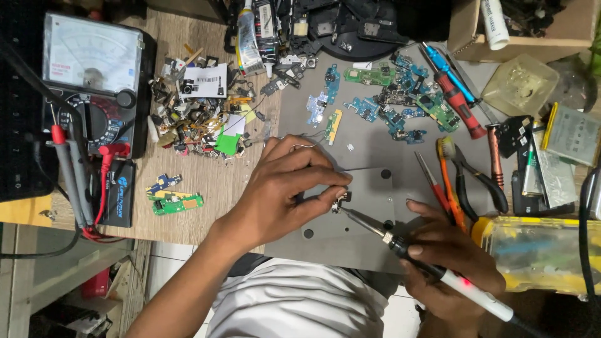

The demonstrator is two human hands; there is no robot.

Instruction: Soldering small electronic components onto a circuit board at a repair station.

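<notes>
1. Cluttered wooden bench (206, 188) fills the frame, with a grey mat (369, 169) at its centre.
2. At centre, the left hand (288, 188) has its grip pinched together on a tiny part (341, 201) lying on the mat.
3. At lower right, the right hand (447, 263) is wrapped around a soldering iron (438, 270); its tip touches the tiny part.
4. Small blue and green circuit boards (400, 100) lie scattered at the upper centre.
5. A meter (94, 75) with red probes sits at upper left.
6. Pliers (476, 178) and a red screwdriver (460, 103) lie at right, a yellow box (538, 253) beside the right hand.
</notes>
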